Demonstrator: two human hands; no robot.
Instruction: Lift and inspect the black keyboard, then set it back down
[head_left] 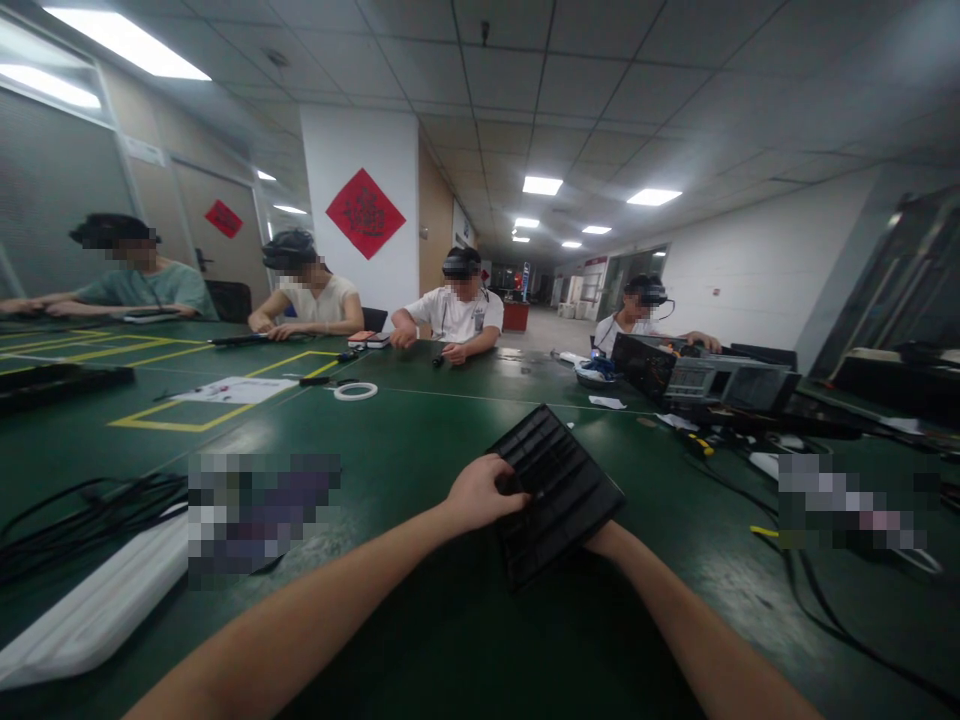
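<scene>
I hold a black ridged plastic panel [559,490] tilted up above the green table [420,420], a little right of centre. My left hand [482,492] grips its left edge with the fingers curled over it. My right hand [604,540] is mostly hidden beneath the panel's lower right corner and seems to support it from behind; its fingers do not show.
A white keyboard-like slab [90,610] and black cables [82,515] lie at left. An opened computer case [705,380] with tools and wires stands at right. Several other people sit along the table's far side. A white ring [355,391] and a paper sheet [232,390] lie inside yellow tape lines.
</scene>
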